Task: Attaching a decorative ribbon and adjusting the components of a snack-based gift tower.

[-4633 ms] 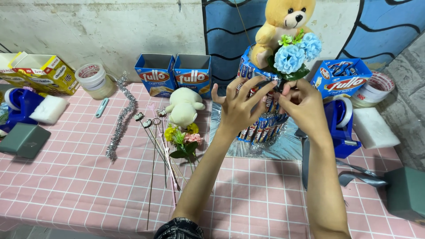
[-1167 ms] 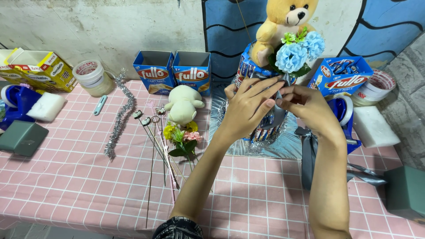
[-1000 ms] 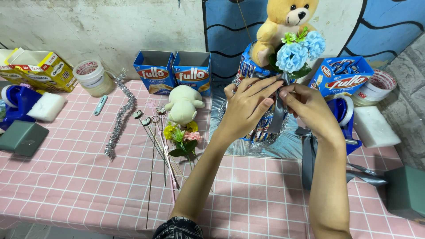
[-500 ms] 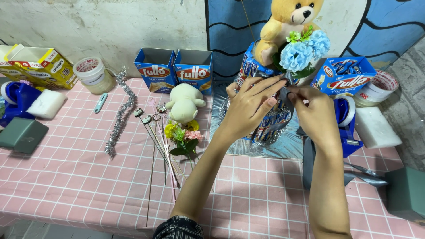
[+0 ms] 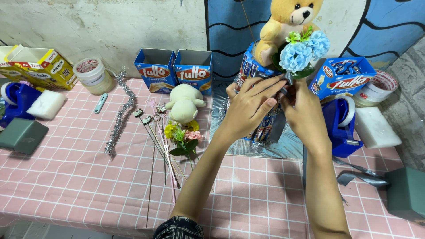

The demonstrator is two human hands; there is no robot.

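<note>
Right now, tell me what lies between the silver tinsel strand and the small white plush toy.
In the head view, between the tinsel strand and the white plush toy lie thin wire stems with small ornament tops, on the pink checked tablecloth.

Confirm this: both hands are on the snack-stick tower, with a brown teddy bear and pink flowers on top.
Not quite. The head view shows the left hand and right hand on the snack-stick tower, topped by the brown teddy bear, but the flowers are blue, not pink.

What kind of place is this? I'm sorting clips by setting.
Probably a home craft table for making gift bouquets: both hands, left hand and right hand, work on a snack tower topped by a teddy bear, with a tape dispenser and tinsel on the pink checked tablecloth.
</note>
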